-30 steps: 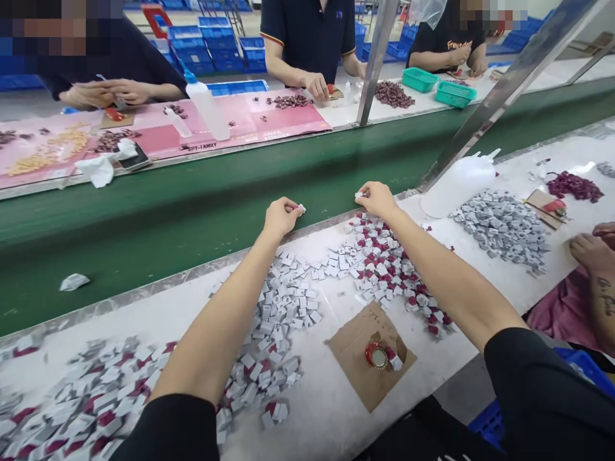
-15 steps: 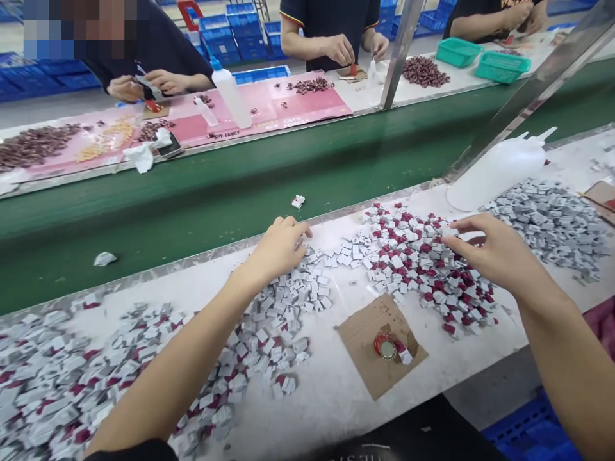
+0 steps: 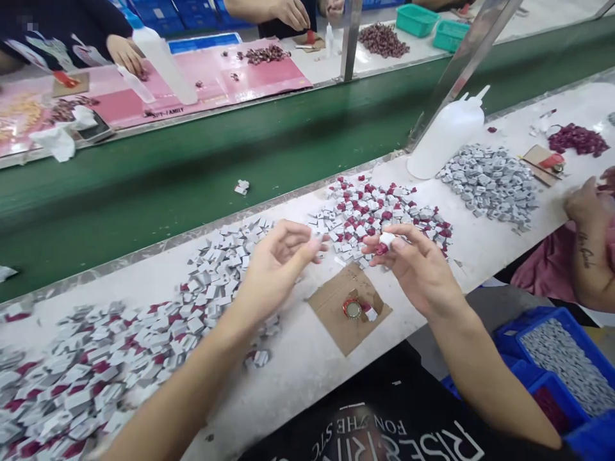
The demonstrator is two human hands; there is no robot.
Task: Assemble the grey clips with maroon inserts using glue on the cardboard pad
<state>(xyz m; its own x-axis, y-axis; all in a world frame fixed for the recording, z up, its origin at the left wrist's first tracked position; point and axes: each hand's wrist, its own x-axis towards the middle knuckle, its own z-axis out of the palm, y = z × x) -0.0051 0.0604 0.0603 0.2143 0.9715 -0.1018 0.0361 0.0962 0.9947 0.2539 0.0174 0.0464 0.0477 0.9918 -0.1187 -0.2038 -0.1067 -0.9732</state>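
My left hand (image 3: 276, 272) is raised over the table, thumb and fingers pinched round a small pale piece that is mostly hidden. Facing it, my right hand (image 3: 423, 269) holds a small white-and-maroon plastic piece (image 3: 385, 239) between thumb and fingers. Behind both hands spreads a pile of white-and-maroon pieces (image 3: 368, 208). Plain light-grey pieces (image 3: 218, 259) lie to the left of my left hand. Below and between the hands is a cardboard square (image 3: 343, 330), bearing a red-rimmed round cap (image 3: 353, 309) and another white-and-maroon piece (image 3: 369, 312).
More mixed pieces (image 3: 81, 384) cover the table's left. A white squeeze bottle (image 3: 446, 137) leans beside a grey pile (image 3: 490, 186). A green conveyor belt (image 3: 192, 192) runs behind. Co-workers sit across and at right, where a hand (image 3: 583, 202) shows. Blue bins (image 3: 523, 320) stand below.
My left hand has lifted off the grey pieces and my right hand has left the mixed pile with a piece. Both have come closer together. The view has turned to the right.
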